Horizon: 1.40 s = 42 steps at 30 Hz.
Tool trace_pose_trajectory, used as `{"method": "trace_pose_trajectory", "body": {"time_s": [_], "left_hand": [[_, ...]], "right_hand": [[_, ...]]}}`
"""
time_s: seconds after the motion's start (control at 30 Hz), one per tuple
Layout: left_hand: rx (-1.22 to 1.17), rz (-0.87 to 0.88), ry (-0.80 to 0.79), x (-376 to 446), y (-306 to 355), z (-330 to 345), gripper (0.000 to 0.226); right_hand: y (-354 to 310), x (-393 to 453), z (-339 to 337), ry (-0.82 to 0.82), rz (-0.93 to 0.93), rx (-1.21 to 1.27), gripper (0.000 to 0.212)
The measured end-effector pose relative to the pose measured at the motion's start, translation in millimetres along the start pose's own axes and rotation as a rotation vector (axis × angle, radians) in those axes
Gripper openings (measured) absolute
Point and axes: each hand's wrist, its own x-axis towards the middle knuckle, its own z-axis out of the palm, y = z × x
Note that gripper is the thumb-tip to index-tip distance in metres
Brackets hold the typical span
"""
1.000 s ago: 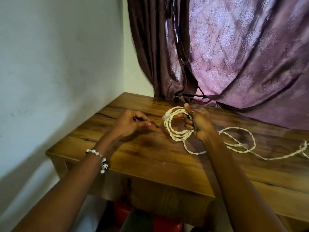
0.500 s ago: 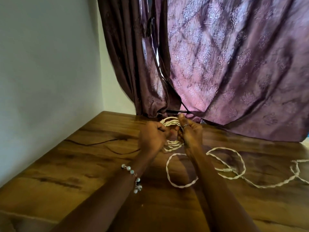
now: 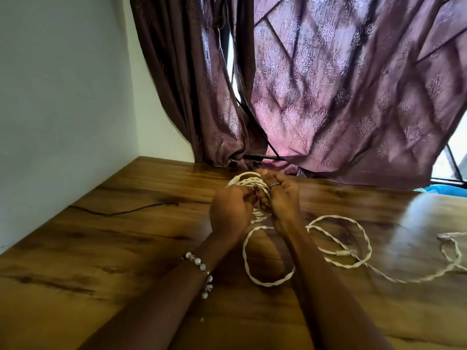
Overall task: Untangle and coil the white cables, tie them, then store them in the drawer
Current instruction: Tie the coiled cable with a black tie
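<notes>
Your coil point(image 3: 249, 183) of white twisted cable sits upright on the table point(image 3: 126, 248), near its far edge just in front of the curtain point(image 3: 328, 97), held between your two hands. Several turns of the coil show above your knuckles, and a few more peek out below, between your wrists. Your right hand point(image 3: 281, 200) curls round the coil's right side, thumb up over the top turns, with a ring point(image 3: 274, 185) on one finger. Your left hand point(image 3: 231, 210) is curled against the coil's left side, fingertips pinched together at the turns; whether something small sits in that pinch cannot be made out.

From the coil, the loose cable point(image 3: 341, 253) runs toward you in one open loop lying flat on the table under your right forearm, then a second loop to the right, then trails off toward the right edge. A small wrapped joint point(image 3: 342, 253) marks the cable where the second loop crosses itself.

A beaded bracelet point(image 3: 201, 269) hangs on your left wrist. A thin dark wire point(image 3: 121, 212) lies on the table to the left, near the wall point(image 3: 63, 97). Past the curtain's right edge a strip of window point(image 3: 452, 157) shows, with something blue point(image 3: 439, 189) at the table's far right.

No container, drawer or readable writing shows.
</notes>
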Motion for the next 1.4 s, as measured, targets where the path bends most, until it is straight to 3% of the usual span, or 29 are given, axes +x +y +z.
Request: {"method": "trace_pose_trajectory", "body": {"time_s": [0.13, 0.33, 0.67, 0.77, 0.9, 0.97, 1.1, 1.23, 1.33, 1.4], "left_hand": [[0.093, 0.083, 0.033, 1.8, 0.6, -7.9, 0.024], [-0.169, 0.022, 0.109, 2.9, 1.6, -3.8, 0.014], [0.023, 0.253, 0.257, 0.6, -6.0, -7.3, 0.022], [0.09, 0.288, 0.224, -1.2, -5.0, -5.2, 0.035], [0.052, 0.27, 0.099, -0.2, 0.4, -9.4, 0.02], [-0.125, 0.17, -0.088, 3.7, 2.2, -13.0, 0.015], [-0.783, -0.283, -0.438, 7.0, 5.2, -27.3, 0.012], [-1.122, -0.531, -0.514, 17.0, -1.4, -46.9, 0.016], [-1.31, -0.606, -0.53, 27.1, -7.1, -60.3, 0.012], [-1.393, -0.577, -0.566, 29.0, -7.8, -66.0, 0.021]], "right_hand": [[-0.4, -1.1, -1.3, 0.01, -0.007, 0.054, 0.019], [4.5, 1.2, 4.3, -0.011, 0.096, 0.144, 0.014], [5.9, 1.2, 1.0, -0.157, 0.344, 0.222, 0.049], [6.5, 3.3, -7.7, -0.208, 0.338, 0.271, 0.043], [3.3, 1.4, -14.1, -0.185, 0.244, 0.223, 0.024], [2.8, 0.9, -15.4, -0.095, 0.203, 0.155, 0.021], [3.5, 5.1, -21.9, 0.058, 0.137, 0.1, 0.016], [5.5, 12.4, -35.6, 0.122, 0.098, 0.155, 0.004], [8.7, 16.3, -44.1, 0.152, 0.078, 0.15, 0.019], [9.5, 16.3, -44.9, 0.167, 0.068, 0.118, 0.024]]}}
